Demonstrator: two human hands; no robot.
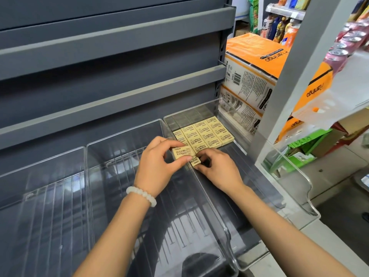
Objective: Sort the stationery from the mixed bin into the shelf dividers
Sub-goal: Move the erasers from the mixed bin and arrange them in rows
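The left hand [157, 166] pinches one eraser [182, 153] by its short edges, above the clear divider wall [199, 177]. The right hand [217, 166] pinches another eraser [195, 162] beside the packed rows [207, 132]. Judging by their look, they are light, firm, small blocks, best held by their edges.

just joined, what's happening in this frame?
A person is stocking small cream erasers into the rightmost clear shelf divider. Several neat rows already lie flat at its back. The left hand, with a white bead bracelet on the wrist, pinches one eraser at the front edge of the rows. The right hand holds another eraser just beside it. The dividers to the left hold nothing visible.
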